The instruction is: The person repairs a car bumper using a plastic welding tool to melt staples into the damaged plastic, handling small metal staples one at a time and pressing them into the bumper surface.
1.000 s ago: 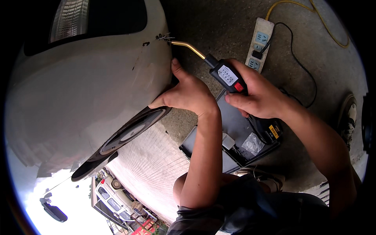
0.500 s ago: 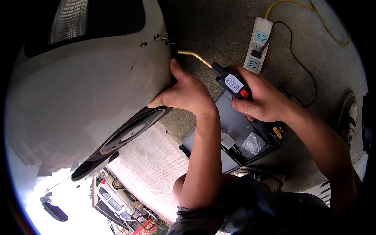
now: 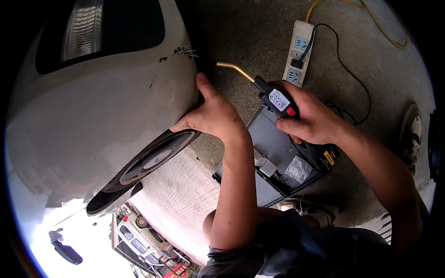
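Observation:
The pale grey car bumper (image 3: pixel 102 116) fills the left side, its corner above the wheel arch. Several thin metal staples (image 3: pixel 186 52) stick out of a dark, damaged patch near its upper right edge. My left hand (image 3: pixel 211 113) grips the bumper's edge, thumb up along the corner and the other fingers hidden behind it. In my right hand (image 3: pixel 311 116) is a black plastic welding gun (image 3: pixel 279 100) with a red switch and a bent brass tube. The tube's tip points left, a short way from the bumper and not touching it.
An open grey case (image 3: pixel 269 132) lies below the gun, with a clear plastic bag (image 3: pixel 299 169) inside. A power strip (image 3: pixel 303 28) with a black plugged-in cable is at the upper right. A car wheel (image 3: pixel 157 158) sits under the arch; a shoe (image 3: pixel 411 134) stands at right.
The view has shifted slightly, and the bumper and my left hand appear a little further left. The gun's tip now shows further from the bumper edge. Both grips stay the same.

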The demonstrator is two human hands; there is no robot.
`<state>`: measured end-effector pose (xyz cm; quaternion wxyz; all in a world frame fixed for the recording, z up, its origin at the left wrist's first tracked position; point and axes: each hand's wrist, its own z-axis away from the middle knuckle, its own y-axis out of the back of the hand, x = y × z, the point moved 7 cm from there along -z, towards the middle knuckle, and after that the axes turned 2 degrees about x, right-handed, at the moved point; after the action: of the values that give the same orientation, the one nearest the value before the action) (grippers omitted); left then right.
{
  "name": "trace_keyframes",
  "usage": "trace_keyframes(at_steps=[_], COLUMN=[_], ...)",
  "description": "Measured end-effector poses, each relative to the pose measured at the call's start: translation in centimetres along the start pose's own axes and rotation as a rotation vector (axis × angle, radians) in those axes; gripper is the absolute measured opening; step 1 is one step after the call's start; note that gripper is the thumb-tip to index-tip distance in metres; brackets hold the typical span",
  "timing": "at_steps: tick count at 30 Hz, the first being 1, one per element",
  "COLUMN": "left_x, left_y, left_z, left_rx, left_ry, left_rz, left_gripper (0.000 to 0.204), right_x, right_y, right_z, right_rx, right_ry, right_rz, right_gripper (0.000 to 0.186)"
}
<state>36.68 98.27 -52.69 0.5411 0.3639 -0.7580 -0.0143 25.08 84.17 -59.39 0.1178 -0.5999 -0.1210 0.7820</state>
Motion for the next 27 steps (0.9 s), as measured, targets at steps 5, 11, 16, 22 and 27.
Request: trace_keyframes(at_steps=[5,11,16,22,27], left_x=[-0.4,-0.9,-4.4,-11.8,-13.5], left_y=[-0.1,1.2,3.5,8.2,12.0], left_z=[0.6,3.4,6.3,8.2,12.6], left_rx=[-0.061,-0.093,-0.065,-0.584,-1.286], left_ry=[0.024,0.273,0.785,0.771,-0.106], left_rz=[0.083,0.048,0.338,-0.177,-0.669], left_gripper=[0.084,0.071,0.044,0.028,0.023], right_x=[-0.2,-0.7,-5.1,-7.4,-2.2], right_y=[0.0,0.7,2.1,6.0,7.6], right_z=[0.4,0.6,2.1,7.4,7.2], right_rx=[-0.008,-0.01,-0.181,-0.393,-0.425], right_ry=[0.005,-0.05,0.052,-0.495,-0.549], right_rz=[-0.003,0.102,0.796,0.984,0.785], right_gripper=[0.039,0.038,0.052,0.05,0.048])
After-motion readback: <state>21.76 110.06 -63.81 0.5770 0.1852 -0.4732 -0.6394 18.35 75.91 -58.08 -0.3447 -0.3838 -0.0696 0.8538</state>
